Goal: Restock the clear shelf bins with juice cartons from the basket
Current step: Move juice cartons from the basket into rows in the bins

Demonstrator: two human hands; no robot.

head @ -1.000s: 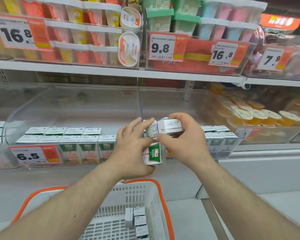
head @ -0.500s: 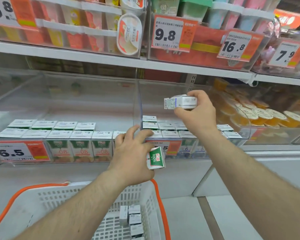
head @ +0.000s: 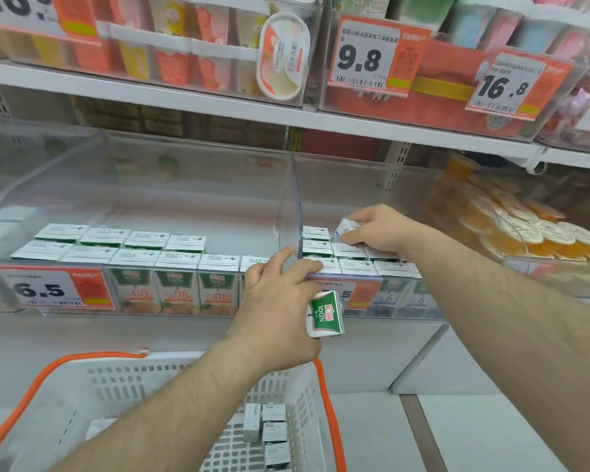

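Observation:
My left hand (head: 276,311) grips a green-and-white juice carton (head: 325,314) in front of the divider between two clear shelf bins. My right hand (head: 378,229) holds a white-and-blue carton (head: 344,228) low inside the right bin (head: 355,185), just above the rows of cartons standing there. The left bin (head: 133,185) holds two rows of green cartons (head: 174,257). Below, a white basket (head: 123,379) with orange handles contains several more cartons (head: 269,430); my left forearm crosses over it.
A 6.5 price tag (head: 53,289) hangs on the left bin's front. Clear tubs of orange jelly cups (head: 525,229) fill the bin to the right. An upper shelf (head: 286,114) with packaged cups and price tags overhangs the bins.
My right hand has carried its carton from in front of me up over the right bin, then down into it. My left hand with the green carton stayed near the divider.

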